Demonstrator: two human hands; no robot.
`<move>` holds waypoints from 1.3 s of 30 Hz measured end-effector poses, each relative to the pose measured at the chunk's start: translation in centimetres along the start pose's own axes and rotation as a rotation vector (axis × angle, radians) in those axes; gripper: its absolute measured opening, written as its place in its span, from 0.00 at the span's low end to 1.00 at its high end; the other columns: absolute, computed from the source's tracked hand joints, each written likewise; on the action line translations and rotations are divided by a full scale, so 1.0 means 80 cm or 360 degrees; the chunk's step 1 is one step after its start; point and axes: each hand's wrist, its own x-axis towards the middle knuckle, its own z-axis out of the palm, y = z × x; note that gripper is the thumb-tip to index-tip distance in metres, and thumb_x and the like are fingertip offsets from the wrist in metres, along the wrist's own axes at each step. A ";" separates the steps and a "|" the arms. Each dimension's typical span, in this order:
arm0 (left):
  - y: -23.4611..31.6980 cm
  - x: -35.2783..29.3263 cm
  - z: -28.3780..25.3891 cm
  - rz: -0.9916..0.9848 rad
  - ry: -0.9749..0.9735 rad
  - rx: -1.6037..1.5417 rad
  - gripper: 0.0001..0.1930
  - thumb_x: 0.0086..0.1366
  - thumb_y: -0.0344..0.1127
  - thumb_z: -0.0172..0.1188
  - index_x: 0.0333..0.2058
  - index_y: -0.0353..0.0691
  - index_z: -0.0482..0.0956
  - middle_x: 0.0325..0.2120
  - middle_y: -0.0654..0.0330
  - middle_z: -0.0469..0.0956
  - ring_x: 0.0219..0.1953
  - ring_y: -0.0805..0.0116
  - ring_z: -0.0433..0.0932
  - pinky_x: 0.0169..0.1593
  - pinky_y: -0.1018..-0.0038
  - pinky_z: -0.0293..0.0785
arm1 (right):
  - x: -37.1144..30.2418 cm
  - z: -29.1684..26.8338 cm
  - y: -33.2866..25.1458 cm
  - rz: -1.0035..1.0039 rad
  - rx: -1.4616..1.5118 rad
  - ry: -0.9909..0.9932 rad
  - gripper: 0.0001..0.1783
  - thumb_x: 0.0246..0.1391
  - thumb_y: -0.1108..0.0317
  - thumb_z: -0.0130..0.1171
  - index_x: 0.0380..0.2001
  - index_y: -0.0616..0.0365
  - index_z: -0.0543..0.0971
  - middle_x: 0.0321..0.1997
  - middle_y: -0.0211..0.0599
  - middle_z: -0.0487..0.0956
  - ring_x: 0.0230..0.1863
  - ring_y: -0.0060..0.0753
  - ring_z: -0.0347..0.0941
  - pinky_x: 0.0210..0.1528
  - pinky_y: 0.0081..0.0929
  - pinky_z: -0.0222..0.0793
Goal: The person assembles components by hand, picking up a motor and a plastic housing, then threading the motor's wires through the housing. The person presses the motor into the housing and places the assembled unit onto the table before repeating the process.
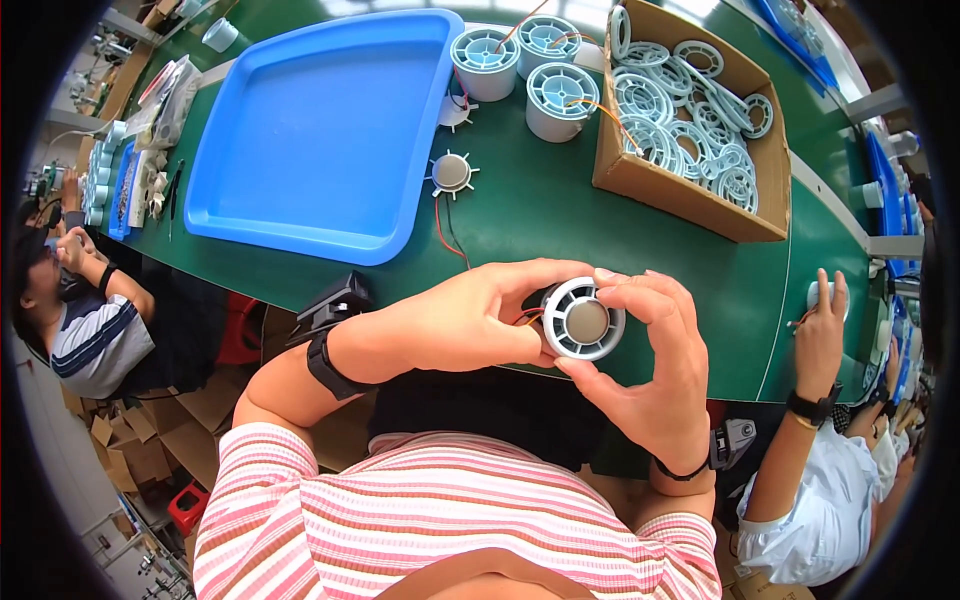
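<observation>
Between my two hands, over the table's near edge, is a small round motor [587, 322] with a grey metal cap, set in a white slotted ring [570, 349]. My left hand [490, 315] grips its left side, where thin red and yellow wires come out beside the fingers. The thumb and fingers of my right hand [655, 345] pinch the ring's rim from the right. The motor's underside is hidden. Beyond my left hand, a similar grey disc with spokes [452, 173] lies on the green table [530, 215], trailing red and black wires.
A large blue tray [300, 240] lies at left. Three pale housings [562, 118] with wires stand at the back, near another spoked part [457, 112]. The cardboard box [690, 210] at right holds many pale rings [645, 98]. Co-workers sit on both sides; one hand [820, 335] works at far right.
</observation>
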 end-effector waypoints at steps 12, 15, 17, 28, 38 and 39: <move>0.013 0.001 -0.003 -0.0292 0.0033 -0.0304 0.31 0.72 0.34 0.61 0.70 0.37 0.62 0.59 0.56 0.73 0.59 0.64 0.77 0.59 0.66 0.80 | -0.006 0.008 0.005 0.0079 0.0230 0.0031 0.34 0.37 0.76 0.78 0.51 0.57 0.75 0.51 0.43 0.80 0.53 0.46 0.76 0.58 0.41 0.71; 0.002 -0.001 -0.003 -0.0289 0.0065 -0.0352 0.31 0.71 0.33 0.62 0.69 0.38 0.63 0.59 0.57 0.73 0.58 0.64 0.77 0.59 0.66 0.81 | -0.008 0.017 0.005 0.0074 0.0283 0.0058 0.34 0.37 0.77 0.77 0.52 0.58 0.76 0.52 0.44 0.77 0.53 0.46 0.76 0.56 0.39 0.73; -0.001 0.000 -0.003 -0.0219 0.0070 -0.0252 0.30 0.71 0.33 0.62 0.68 0.38 0.65 0.58 0.56 0.74 0.58 0.65 0.77 0.57 0.67 0.82 | -0.013 0.027 0.005 -0.0022 0.0142 0.0142 0.36 0.37 0.78 0.76 0.54 0.57 0.77 0.54 0.45 0.75 0.54 0.46 0.75 0.55 0.38 0.74; 0.028 -0.041 -0.002 0.1035 0.0508 0.2343 0.29 0.65 0.36 0.68 0.63 0.40 0.71 0.65 0.51 0.68 0.65 0.50 0.72 0.63 0.51 0.69 | -0.032 -0.012 0.030 0.0198 -0.0476 0.0439 0.35 0.41 0.81 0.70 0.57 0.54 0.78 0.57 0.45 0.70 0.57 0.49 0.72 0.56 0.38 0.72; 0.036 -0.053 -0.061 0.0336 0.0992 0.2722 0.34 0.67 0.47 0.64 0.68 0.40 0.66 0.73 0.56 0.56 0.76 0.47 0.49 0.70 0.37 0.48 | -0.085 -0.139 0.162 0.0641 -0.1441 0.0721 0.32 0.51 0.72 0.67 0.61 0.55 0.74 0.61 0.48 0.69 0.61 0.53 0.67 0.64 0.44 0.64; 0.036 -0.052 -0.061 0.0324 0.1013 0.2677 0.34 0.67 0.47 0.63 0.68 0.39 0.66 0.74 0.57 0.56 0.76 0.47 0.49 0.70 0.37 0.48 | -0.086 -0.151 0.169 0.0672 -0.1524 0.0674 0.32 0.51 0.69 0.68 0.62 0.55 0.73 0.61 0.48 0.69 0.62 0.54 0.66 0.65 0.46 0.63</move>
